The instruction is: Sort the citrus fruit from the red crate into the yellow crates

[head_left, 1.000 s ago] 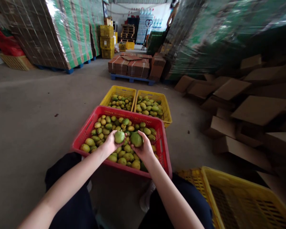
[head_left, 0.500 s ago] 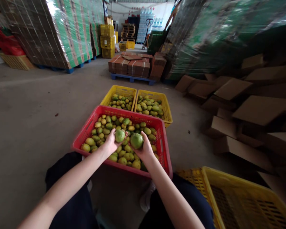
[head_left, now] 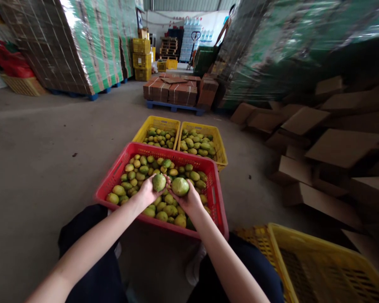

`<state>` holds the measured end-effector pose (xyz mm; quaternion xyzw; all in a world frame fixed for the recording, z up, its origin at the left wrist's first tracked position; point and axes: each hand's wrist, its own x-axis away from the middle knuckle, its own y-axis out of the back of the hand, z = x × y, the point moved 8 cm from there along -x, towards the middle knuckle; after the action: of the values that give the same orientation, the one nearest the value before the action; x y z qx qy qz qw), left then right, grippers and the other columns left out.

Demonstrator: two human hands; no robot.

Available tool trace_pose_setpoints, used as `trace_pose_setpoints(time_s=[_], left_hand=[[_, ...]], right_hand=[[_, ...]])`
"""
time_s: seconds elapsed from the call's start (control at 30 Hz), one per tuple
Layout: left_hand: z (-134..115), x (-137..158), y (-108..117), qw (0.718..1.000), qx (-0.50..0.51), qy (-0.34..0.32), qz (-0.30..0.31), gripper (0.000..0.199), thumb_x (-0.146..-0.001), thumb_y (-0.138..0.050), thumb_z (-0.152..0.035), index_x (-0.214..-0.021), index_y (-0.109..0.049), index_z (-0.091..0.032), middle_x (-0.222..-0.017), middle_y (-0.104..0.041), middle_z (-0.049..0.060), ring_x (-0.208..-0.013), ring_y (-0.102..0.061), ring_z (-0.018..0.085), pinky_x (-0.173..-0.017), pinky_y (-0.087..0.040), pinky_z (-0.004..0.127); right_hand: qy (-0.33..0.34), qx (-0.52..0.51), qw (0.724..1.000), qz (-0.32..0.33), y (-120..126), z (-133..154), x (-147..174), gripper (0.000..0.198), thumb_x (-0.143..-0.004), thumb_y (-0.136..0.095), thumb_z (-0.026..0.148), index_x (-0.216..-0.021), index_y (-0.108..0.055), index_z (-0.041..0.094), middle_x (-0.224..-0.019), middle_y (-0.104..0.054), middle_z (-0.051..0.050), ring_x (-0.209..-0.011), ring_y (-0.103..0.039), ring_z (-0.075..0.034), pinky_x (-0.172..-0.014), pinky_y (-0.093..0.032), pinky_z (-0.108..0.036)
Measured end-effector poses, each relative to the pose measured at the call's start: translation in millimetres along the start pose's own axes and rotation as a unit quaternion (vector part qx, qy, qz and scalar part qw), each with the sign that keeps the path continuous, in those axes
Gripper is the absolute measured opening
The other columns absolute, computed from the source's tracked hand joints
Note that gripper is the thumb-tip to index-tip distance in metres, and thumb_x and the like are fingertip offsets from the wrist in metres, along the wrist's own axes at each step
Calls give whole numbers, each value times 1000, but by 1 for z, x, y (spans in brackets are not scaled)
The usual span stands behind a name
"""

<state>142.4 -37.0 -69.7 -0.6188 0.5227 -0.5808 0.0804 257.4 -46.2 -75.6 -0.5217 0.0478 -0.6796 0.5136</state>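
Warehouse floor [head_left: 50, 168]; above a red crate [head_left: 221, 204], half-curled left hand [head_left: 148, 190] and right hand [head_left: 190, 200] are each cradling fruit [head_left: 158, 182]; shifting likely demands steadiness.

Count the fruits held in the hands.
2: one rounded green fruit in the left hand, one rounded yellowish-green fruit in the right hand, both over the red plastic crate. No third shows in either hand.

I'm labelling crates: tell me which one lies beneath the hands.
The red crate: the left hand and right hand are over its fruit, while the yellow crates lie beyond or to the side.
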Motion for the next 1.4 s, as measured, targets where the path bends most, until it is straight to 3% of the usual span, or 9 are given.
trace_pose_setpoints(time_s=[0.57,0.73,0.8,0.87,0.97,1.03,1.17,1.33,1.4], left_hand=[[2,9,-12,997,-54,31,46,31,-92,-39,-32,-91,-56,-7,-68,-63,11,-57,-63,14,-47,-55,19],[-7,4,-12,981,-172,-62,58,24,-90,-38,-25,-93,-56,-9,-80,-65,11,-72,-65,16,-59,-56,22],[-23,9,-19,933,-296,-191,72,20,-86,-50,-23,-102,-55,-13,-96,-65,10,-86,-65,18,-73,-56,28],[-38,25,-34,831,-426,-343,103,35,-79,-62,-23,-113,-53,-19,-115,-61,9,-106,-59,21,-91,-50,35],[-42,48,-52,672,-543,-482,145,46,-77,-67,-25,-120,-52,-21,-128,-54,10,-121,-49,24,-106,-37,39],[-43,54,-55,635,-562,-508,152,45,-78,-66,-25,-121,-52,-20,-128,-55,11,-121,-49,24,-107,-36,40],[-44,61,-58,683,-516,-488,170,44,-71,-71,-17,-114,-60,-20,-123,-58,10,-120,-50,24,-109,-32,37],[-39,60,-54,833,-369,-372,180,46,-58,-75,0,-99,-68,-21,-116,-62,9,-123,-48,23,-105,-34,27],[-36,55,-50,866,-333,-331,173,51,-54,-75,4,-99,-67,-20,-114,-63,8,-118,-52,22,-99,-40,25]], right_hand=[[-25,19,999,15,1,2,0,24,-88,-50,37,-88,-59,15,-65,-69,-4,-58,-67,-16,-56,-59,-28],[23,69,997,36,-3,9,2,12,-82,-56,27,-85,-60,16,-69,-68,-2,-59,-64,-14,-54,-56,-26],[110,108,987,50,-7,22,6,12,-75,-63,24,-86,-60,19,-77,-68,0,-67,-64,-15,-60,-56,-28],[227,181,956,45,-10,39,16,26,-68,-71,27,-90,-60,22,-86,-67,1,-76,-63,-16,-68,-55,-30],[397,312,863,26,-18,60,36,42,-62,-76,34,-99,-59,23,-96,-66,-1,-88,-61,-19,-79,-51,-33],[468,361,806,36,-24,65,46,46,-63,-75,34,-105,-58,23,-102,-65,-3,-92,-60,-20,-83,-49,-34],[496,367,785,55,-25,66,51,53,-60,-77,25,-110,-58,25,-107,-64,-2,-94,-59,-19,-84,-49,-32],[455,278,843,66,-19,63,60,55,-51,-79,7,-100,-64,26,-105,-67,0,-98,-59,-17,-86,-48,-25],[435,259,860,64,-15,61,63,56,-50,-78,4,-99,-64,26,-108,-67,0,-104,-59,-17,-88,-49,-26]])
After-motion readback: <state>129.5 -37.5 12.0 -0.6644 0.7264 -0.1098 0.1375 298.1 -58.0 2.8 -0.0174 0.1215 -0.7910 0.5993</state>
